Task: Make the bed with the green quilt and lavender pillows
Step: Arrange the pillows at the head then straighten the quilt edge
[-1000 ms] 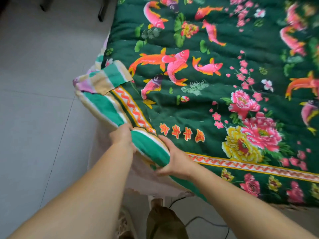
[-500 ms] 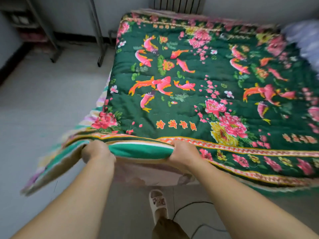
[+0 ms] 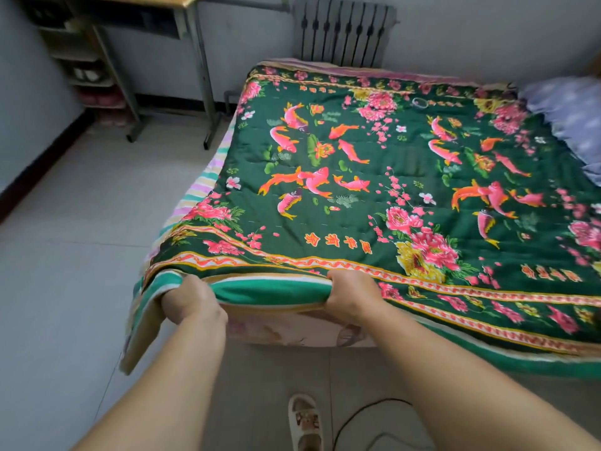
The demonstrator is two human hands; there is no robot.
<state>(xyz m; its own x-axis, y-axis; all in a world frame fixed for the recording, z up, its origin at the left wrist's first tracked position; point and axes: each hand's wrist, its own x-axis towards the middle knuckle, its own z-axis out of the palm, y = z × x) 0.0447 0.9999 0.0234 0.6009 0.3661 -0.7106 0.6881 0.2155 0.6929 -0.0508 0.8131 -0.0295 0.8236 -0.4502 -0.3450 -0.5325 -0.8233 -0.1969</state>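
Now, from the head view, both hands are gripping the near edge of the green quilt [image 3: 374, 177], the left hand [image 3: 190, 299] curled around the hem close to the bed's near-left corner and the right hand [image 3: 353, 292] clamped on it a little further along toward the middle. A second ago that corner was bunched and folded back on itself; now it is being pulled out flat, so the fish-and-flower face is lying open across nearly the whole bed [image 3: 292, 333], with the striped lining showing only along the left edge and at the hanging corner. That looks like the spreading step almost done; squaring the hem along the near edge is probably what remains. A lavender pillow [image 3: 569, 115] is sitting at the far-right corner, partly out of frame. Beyond the bed, a radiator [image 3: 341, 30] and a metal desk [image 3: 182, 14] are standing against the wall, and a slipper [image 3: 305, 421] is resting on the floor.
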